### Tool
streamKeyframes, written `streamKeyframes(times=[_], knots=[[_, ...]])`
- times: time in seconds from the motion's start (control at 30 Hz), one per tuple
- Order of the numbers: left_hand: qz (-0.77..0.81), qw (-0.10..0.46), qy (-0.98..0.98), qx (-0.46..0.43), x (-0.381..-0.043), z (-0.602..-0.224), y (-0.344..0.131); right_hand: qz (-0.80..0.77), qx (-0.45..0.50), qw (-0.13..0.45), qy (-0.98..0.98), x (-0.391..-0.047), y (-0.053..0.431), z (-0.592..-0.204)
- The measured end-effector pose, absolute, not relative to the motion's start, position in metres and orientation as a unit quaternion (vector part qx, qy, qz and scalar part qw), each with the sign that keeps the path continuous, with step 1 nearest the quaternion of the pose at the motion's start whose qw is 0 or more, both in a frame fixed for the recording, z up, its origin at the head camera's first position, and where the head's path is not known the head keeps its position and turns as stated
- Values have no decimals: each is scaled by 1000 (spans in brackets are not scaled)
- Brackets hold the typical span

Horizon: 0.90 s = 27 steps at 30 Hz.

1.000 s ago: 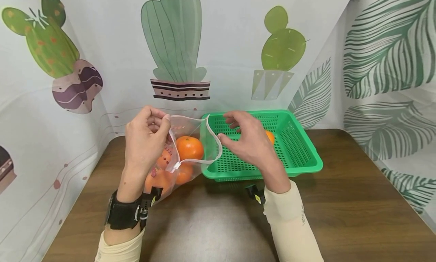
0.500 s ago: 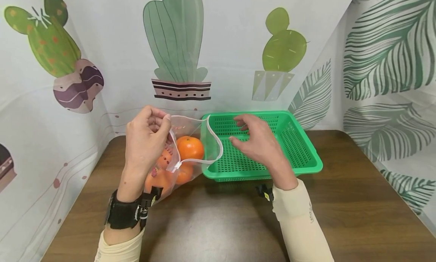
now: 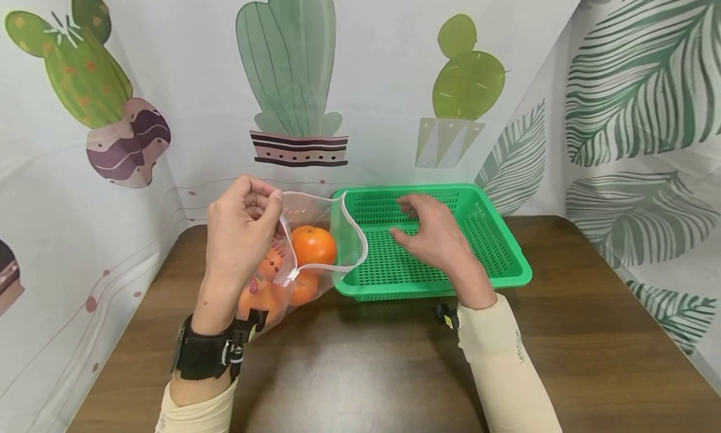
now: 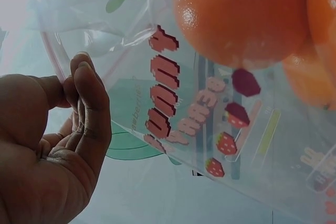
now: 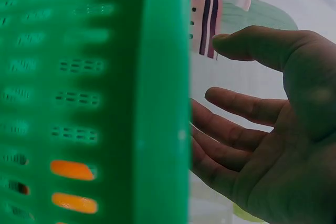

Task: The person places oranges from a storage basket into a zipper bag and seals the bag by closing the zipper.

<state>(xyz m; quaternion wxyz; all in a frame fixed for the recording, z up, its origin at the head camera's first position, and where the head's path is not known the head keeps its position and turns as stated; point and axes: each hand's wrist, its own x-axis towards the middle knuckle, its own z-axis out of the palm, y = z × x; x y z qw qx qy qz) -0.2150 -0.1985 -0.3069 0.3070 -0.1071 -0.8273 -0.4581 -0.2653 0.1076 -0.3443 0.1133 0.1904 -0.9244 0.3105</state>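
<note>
A clear zip bag (image 3: 323,268) stands just left of the green basket (image 3: 394,290), its mouth spread wide and the right edge of that mouth overlapping the basket's left rim in the head view. Inside the bag sit several oranges (image 3: 313,245), piled against one another; pink lettering and strawberries are printed on the plastic. A white slider (image 3: 293,274) sits on the near side of the zip, left of the basket. The left hand (image 3: 239,233), farther left of the basket, has its grip pinched on the bag's upper left edge between thumb and fingers. The right hand (image 3: 436,236) is above the basket, its grip spread, thumb well apart from loosely bent fingers. Through slots in the basket's wall, the right wrist view shows orange fruit (image 5: 73,169). The basket rests on a brown wooden bench (image 3: 366,370); behind it hangs a cactus-printed cloth (image 3: 388,76).
</note>
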Motion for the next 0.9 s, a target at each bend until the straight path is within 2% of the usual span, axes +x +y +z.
streamKeyframes(times=[0.4,0.9], knots=[[-458,307,-827,-111,-215,-307,-200,289,158,60,-942,-280,123,-354],[-458,302,-828,-112,-215,-306,-200,264,148,23,-953,-299,143,-374]])
